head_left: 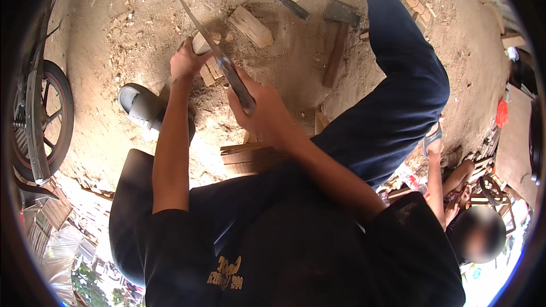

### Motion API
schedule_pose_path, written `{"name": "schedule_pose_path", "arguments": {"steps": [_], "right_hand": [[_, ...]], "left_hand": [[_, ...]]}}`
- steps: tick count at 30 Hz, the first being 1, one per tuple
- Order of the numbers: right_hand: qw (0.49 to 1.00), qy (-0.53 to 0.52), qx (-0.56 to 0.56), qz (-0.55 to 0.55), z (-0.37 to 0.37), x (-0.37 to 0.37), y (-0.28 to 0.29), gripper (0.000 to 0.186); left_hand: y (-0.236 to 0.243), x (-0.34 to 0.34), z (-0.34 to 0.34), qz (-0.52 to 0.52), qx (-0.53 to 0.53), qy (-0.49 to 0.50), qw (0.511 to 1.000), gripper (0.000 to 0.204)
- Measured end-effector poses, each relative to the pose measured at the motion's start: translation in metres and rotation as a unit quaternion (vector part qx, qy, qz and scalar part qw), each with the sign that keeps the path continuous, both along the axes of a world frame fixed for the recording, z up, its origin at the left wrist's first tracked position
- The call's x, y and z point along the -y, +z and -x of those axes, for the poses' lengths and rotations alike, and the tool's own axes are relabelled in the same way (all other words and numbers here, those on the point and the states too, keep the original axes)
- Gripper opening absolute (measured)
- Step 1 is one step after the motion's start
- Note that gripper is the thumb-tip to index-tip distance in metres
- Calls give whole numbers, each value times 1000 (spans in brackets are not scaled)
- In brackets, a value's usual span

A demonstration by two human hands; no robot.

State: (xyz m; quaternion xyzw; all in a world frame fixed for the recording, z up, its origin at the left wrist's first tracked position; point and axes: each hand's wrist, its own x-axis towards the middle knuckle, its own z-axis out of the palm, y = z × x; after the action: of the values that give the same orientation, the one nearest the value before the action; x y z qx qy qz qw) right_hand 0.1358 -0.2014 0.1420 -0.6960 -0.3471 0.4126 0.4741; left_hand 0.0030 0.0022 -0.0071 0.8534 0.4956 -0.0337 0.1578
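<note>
1 long blade (213, 48), 1 hatchet (339, 28), 1 wheel (42, 119), 1 grey sandal (139, 105), 2 loose wood blocks (250, 25).

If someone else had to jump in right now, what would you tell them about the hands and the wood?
Left hand: fingers wrapped around a small pale wood block, steadying it on the sandy ground.
Right hand: gripping the handle of a long blade, raised slantwise, its edge at the block.
Nearby: a cut wood piece just beyond the block, a hatchet lying further right, wood planks close to the body, chips scattered about.
Done: several pieces lie cut.
Left: the held block looks unsplit. I'd guess keep those left fingers away from the blade's edge.
</note>
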Motion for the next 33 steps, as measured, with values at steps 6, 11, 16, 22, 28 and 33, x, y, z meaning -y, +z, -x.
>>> {"name": "schedule_pose_path", "arguments": {"steps": [6, 11, 16, 22, 28, 33], "right_hand": [[1000, 11, -8, 2, -8, -15, 0, 40], [999, -6, 38, -31, 3, 19, 9, 38], [998, 48, 0, 48, -9, -28, 2, 40], [995, -15, 66, -79, 10, 8, 1, 33], [995, 55, 83, 15, 9, -27, -8, 35], [999, 11, 39, -1, 22, 20, 16, 34]], "left_hand": [[5, -2, -2, 14, 10, 10, 1000, 76], [3, 9, 5, -39, 52, -26, 998, 80], [4, 7, -1, -31, 69, -20, 997, 79], [5, 4, 7, -41, 90, -28, 995, 82], [6, 1, -1, 44, 23, 2, 999, 83], [8, -2, 7, 32, 20, 11, 999, 82]]}}
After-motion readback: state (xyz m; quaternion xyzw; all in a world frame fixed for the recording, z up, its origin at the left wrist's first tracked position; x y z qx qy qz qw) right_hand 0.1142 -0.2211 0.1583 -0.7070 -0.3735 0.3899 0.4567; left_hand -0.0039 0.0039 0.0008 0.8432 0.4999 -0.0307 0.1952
